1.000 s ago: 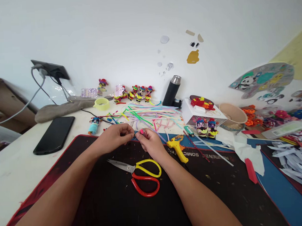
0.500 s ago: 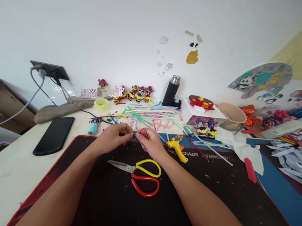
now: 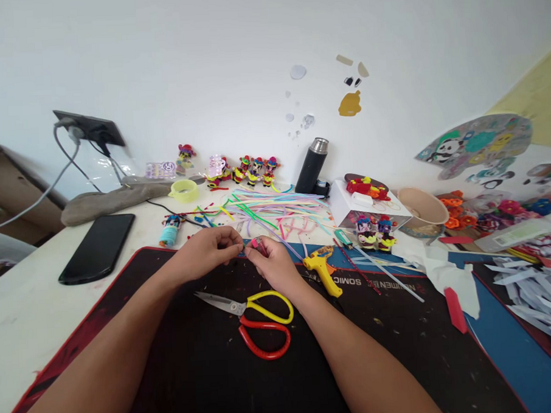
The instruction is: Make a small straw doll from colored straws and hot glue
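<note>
Small pink-red object with a greyish, metallic-looking end (image 3: 260, 246): in right hand (image 3: 278, 266), fingers curled around it. Judged light, rigid, slightly slippery; best held by the sides of its body. Left hand (image 3: 216, 248) just beside, thumb and forefinger pressed together; contents unclear. Nearer the wearer: yellow-and-red-handled steel scissors (image 3: 237, 308) on black, red-edged mat (image 3: 195, 368).

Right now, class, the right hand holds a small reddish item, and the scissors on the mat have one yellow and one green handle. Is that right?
No: the head view shows the scissors on the mat with a red handle, not green, beside the yellow handle. The right hand holds a small reddish item.
</note>
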Available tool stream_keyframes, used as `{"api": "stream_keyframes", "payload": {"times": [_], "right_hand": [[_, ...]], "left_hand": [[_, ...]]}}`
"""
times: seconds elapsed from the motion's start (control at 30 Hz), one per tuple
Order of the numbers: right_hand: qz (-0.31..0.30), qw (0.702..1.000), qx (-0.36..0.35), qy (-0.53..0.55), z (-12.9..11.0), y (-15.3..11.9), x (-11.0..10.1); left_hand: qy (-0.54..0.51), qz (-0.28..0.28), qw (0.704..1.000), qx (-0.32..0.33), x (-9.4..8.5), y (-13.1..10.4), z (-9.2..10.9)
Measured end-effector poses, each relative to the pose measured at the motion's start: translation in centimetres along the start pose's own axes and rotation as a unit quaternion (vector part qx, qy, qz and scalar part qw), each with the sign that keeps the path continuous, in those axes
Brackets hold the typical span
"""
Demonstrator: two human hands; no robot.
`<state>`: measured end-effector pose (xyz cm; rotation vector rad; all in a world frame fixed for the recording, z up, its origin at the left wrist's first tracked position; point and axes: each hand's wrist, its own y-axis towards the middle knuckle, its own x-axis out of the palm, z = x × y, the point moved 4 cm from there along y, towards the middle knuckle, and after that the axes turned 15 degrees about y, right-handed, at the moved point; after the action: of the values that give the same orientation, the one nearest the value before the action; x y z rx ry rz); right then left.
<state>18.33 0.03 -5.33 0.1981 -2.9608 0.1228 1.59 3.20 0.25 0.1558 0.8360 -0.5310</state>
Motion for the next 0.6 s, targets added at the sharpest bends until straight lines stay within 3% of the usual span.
{"api": "stream_keyframes", "payload": {"times": [0.6], "right_hand": [[-0.015, 1.0, -0.018, -0.016, -0.26, -0.17, 0.26]], "left_hand": [[-0.038, -0.02, 0.999, -0.005, 0.12, -0.01, -0.29]]}}
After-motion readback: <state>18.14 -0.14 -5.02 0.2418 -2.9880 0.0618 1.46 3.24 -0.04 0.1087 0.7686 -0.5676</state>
